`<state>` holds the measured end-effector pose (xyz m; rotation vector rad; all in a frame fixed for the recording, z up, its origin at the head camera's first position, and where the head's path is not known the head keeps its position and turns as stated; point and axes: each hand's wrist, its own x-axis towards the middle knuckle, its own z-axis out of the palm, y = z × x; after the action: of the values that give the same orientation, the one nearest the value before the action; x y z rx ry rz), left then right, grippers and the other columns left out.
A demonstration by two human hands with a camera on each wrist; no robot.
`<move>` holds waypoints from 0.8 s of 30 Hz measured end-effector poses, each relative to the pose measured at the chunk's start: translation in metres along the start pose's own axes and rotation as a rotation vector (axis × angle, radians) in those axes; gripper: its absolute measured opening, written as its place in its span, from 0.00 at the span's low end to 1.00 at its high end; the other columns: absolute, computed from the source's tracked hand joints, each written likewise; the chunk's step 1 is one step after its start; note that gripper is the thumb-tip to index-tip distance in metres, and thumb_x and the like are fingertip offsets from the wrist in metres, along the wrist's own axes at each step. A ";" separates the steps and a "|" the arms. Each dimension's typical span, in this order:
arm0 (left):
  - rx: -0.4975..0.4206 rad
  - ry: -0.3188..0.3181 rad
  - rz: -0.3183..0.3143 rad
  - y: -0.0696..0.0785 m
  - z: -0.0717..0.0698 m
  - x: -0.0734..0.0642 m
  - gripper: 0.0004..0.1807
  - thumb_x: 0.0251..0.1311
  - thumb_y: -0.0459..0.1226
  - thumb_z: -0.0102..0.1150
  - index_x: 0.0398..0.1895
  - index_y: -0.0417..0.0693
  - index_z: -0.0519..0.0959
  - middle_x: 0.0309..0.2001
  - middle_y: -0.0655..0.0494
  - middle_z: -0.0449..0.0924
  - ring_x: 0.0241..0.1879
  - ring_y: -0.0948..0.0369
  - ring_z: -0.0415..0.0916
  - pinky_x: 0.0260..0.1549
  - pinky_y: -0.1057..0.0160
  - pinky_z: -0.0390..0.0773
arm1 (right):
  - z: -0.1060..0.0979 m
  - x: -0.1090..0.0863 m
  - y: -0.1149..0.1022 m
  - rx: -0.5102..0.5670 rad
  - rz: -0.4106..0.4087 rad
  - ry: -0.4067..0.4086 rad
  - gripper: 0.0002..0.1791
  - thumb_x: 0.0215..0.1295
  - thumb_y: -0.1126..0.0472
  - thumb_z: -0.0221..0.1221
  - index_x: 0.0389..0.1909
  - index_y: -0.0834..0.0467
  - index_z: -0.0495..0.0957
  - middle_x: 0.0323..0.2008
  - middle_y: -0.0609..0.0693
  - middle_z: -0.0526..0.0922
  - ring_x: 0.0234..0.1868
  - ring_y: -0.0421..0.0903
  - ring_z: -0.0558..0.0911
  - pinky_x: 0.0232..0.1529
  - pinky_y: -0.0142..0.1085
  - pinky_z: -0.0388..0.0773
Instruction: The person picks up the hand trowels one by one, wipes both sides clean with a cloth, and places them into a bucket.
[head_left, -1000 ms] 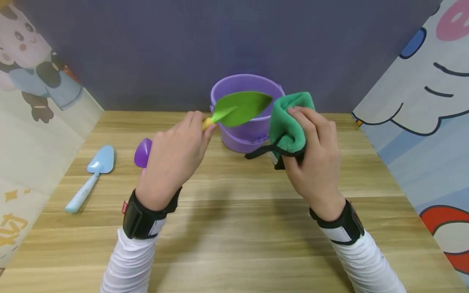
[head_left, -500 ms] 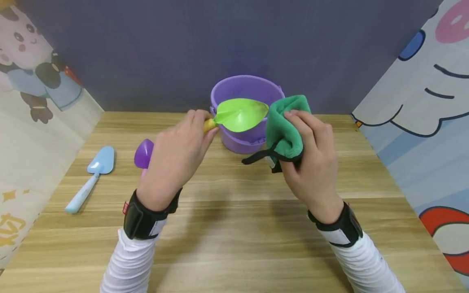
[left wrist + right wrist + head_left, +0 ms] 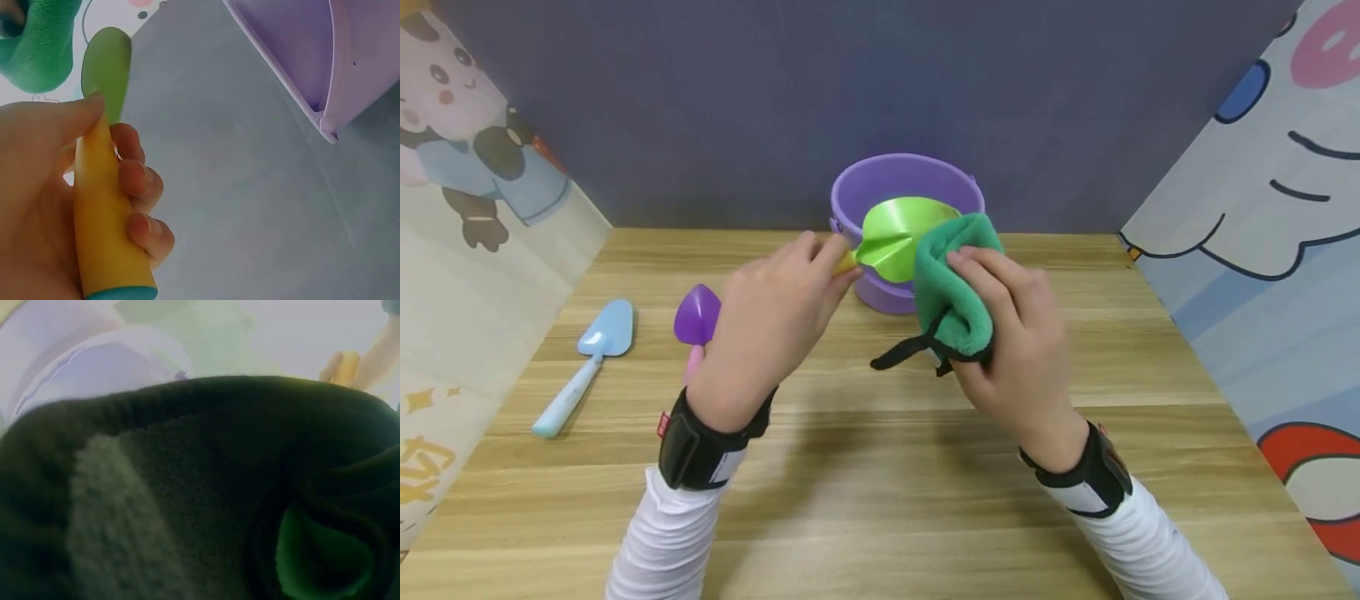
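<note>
My left hand (image 3: 778, 321) grips the yellow handle (image 3: 103, 212) of a toy trowel with a green blade (image 3: 891, 242). In the left wrist view the fingers curl round the handle, thumb along its top. My right hand (image 3: 1018, 346) holds a bunched green cloth (image 3: 955, 283) with black edging and a dangling black loop. The cloth overlaps the blade's tip in the head view. Behind the blade stands a purple bucket (image 3: 880, 296), upright and partly hidden. Dark folds of the cloth (image 3: 187, 487) fill most of the right wrist view.
On the table (image 3: 880, 500) at the left lie a light blue trowel (image 3: 607, 329) and a purple scoop (image 3: 696, 314) with a pink handle, partly behind my left hand. A dark wall (image 3: 722, 108) rises behind the bucket, with printed panels at both sides.
The right hand has moved left and slightly nearer with the cloth, now up to the trowel blade. The left hand has turned the blade and shifted a little right.
</note>
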<state>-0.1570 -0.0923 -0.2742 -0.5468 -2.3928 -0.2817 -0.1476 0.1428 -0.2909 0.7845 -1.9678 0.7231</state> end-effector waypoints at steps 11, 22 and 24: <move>-0.096 0.005 0.205 0.010 0.008 -0.004 0.08 0.67 0.35 0.61 0.47 0.51 0.77 0.28 0.55 0.78 0.19 0.57 0.73 0.15 0.60 0.70 | 0.016 -0.015 -0.011 -0.012 -0.203 -0.091 0.23 0.73 0.51 0.54 0.60 0.62 0.77 0.57 0.59 0.79 0.43 0.60 0.78 0.46 0.49 0.77; -0.124 0.044 0.249 0.014 0.007 -0.002 0.06 0.66 0.33 0.57 0.44 0.50 0.78 0.24 0.58 0.72 0.16 0.63 0.63 0.12 0.64 0.62 | 0.016 -0.011 -0.007 0.040 -0.147 -0.035 0.24 0.64 0.61 0.60 0.61 0.63 0.77 0.57 0.60 0.78 0.49 0.61 0.77 0.47 0.49 0.74; -0.122 0.055 0.250 0.014 0.007 -0.002 0.05 0.67 0.35 0.58 0.44 0.50 0.78 0.24 0.58 0.72 0.16 0.63 0.63 0.12 0.64 0.62 | 0.016 -0.010 -0.007 0.055 -0.142 -0.031 0.25 0.62 0.63 0.59 0.61 0.63 0.78 0.57 0.60 0.78 0.49 0.60 0.77 0.48 0.48 0.74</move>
<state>-0.1531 -0.0780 -0.2796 -0.8743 -2.2353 -0.3290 -0.1464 0.1293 -0.3054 0.9632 -1.9045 0.6864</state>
